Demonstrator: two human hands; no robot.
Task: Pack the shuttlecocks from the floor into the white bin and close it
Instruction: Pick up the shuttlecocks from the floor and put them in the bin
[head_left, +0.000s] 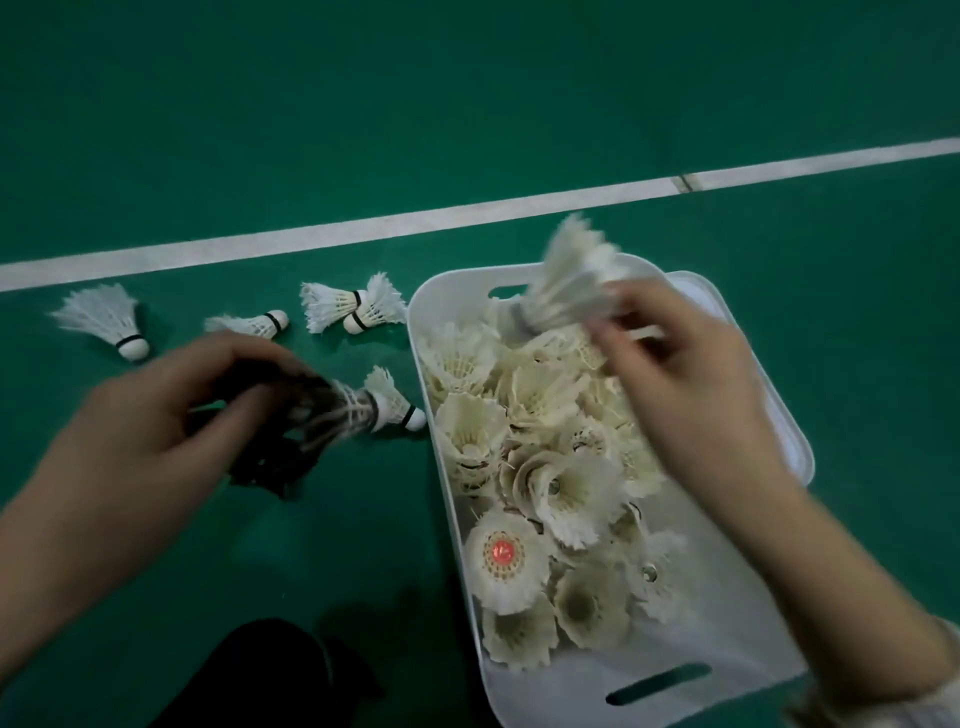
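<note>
A white bin (462, 525) stands on the green floor, filled with several white shuttlecocks (530, 467). My right hand (691, 374) pinches a white shuttlecock (571, 280) above the bin's far end, blurred by motion. My left hand (171, 415) grips a dark-feathered shuttlecock (317, 410) just left of the bin, cork end pointing right. Several white shuttlecocks lie loose on the floor: one far left (104, 319), one (252, 325) beyond my left hand, a touching pair (353, 309), and one (397, 402) against the bin's left wall.
A flat white lid (784, 415) sticks out from under the bin's right side. A white court line (363, 228) crosses the floor behind the shuttlecocks. A dark knee (260, 675) shows at the bottom edge.
</note>
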